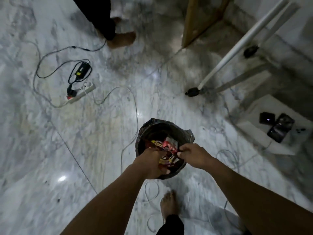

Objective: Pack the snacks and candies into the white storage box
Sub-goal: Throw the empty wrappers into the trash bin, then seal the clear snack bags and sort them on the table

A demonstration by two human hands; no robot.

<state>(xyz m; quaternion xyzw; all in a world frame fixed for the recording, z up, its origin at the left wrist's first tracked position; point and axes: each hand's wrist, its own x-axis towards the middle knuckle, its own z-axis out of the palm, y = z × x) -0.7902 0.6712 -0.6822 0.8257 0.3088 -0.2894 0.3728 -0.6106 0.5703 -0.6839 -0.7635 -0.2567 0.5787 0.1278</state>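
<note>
reaching down over a black bag (pixel 152 128), both hands work at its mouth. the left hand (pixel 149 164) is curled around a bunch of snacks (pixel 166 146), red, yellow and dark wrappers that stick up out of the bag's opening; its fingers are closed on them from the near left side. the right hand (pixel 193 156) is pinched shut at the near right rim, thumb and fingers together on something dark, though whether that is the bag's edge or a wrapper cannot be told. the bag stands open on the marble floor (pixel 50 150), just beyond a bare foot (pixel 169 203) at the near edge.

a white cable (pixel 133 102) runs across the floor to the left of the bag. far left lies a power strip (pixel 81 93) with a black adapter (pixel 81 71) and dark cord beside it. another person's foot (pixel 122 39) and dark trouser leg show at the far edge. to the right, a white stand (pixel 237 51) leans on a black-tipped leg, and beyond it a low white shelf (pixel 254 116) holds a phone (pixel 280 128) and a small black device (pixel 266 117). the picture is somewhat blurred.
</note>
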